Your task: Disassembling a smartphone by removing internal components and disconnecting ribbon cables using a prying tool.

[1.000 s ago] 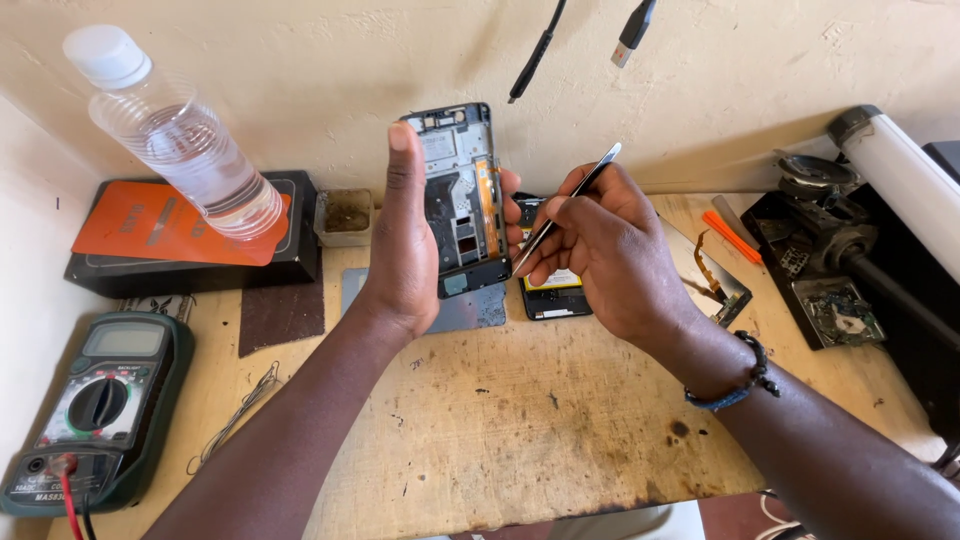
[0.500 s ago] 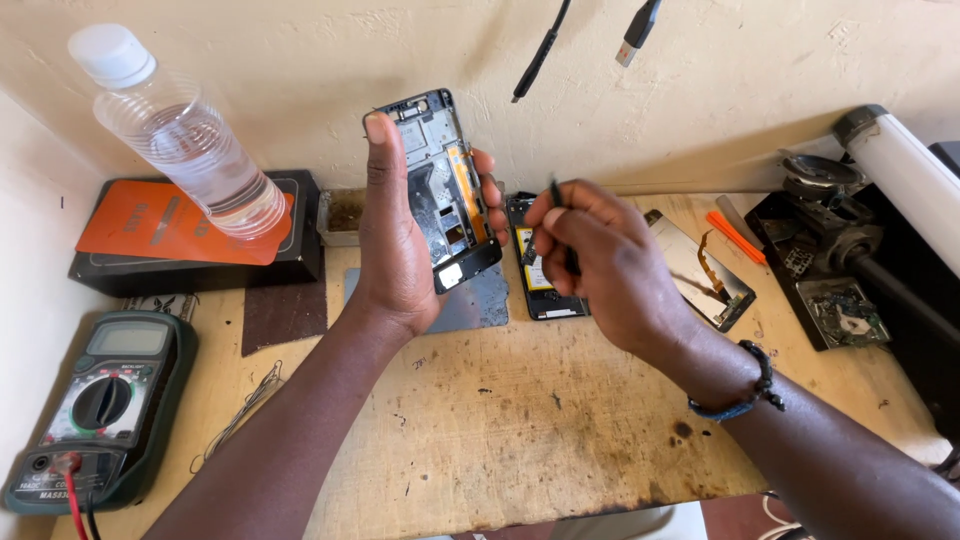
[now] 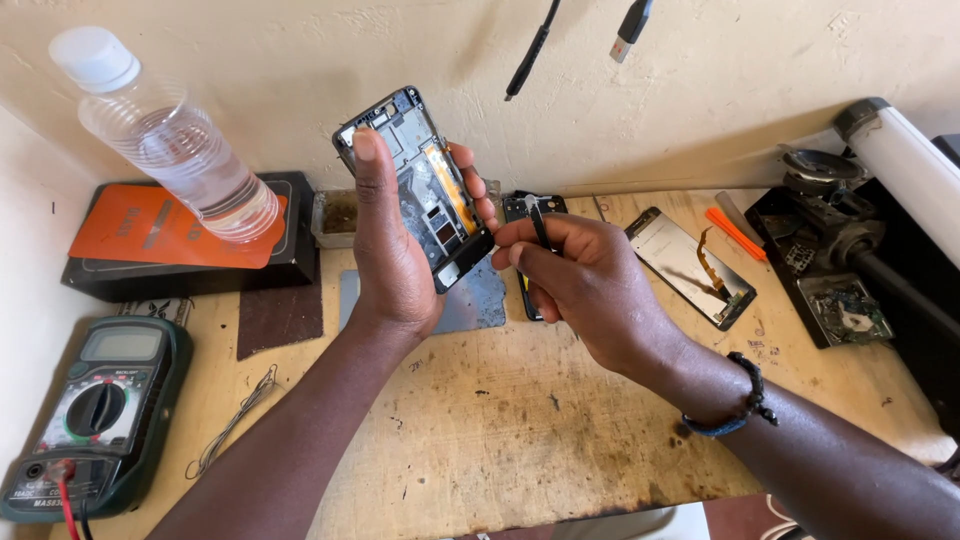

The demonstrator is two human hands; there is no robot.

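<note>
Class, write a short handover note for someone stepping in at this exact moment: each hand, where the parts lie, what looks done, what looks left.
Left hand: holds the opened phone frame upright above the bench.
Right hand: grips a thin metal tool beside the frame's lower edge.
On the wooden bench: detached screen to the right, multimeter at far left.
Done: frame stripped open, screen off.
Left: the work inside the frame appears unfinished.

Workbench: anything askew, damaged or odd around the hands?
Yes. The water bottle leans steeply on the black box instead of standing. The phone frame in the left hand is stripped open, internals exposed.
</note>
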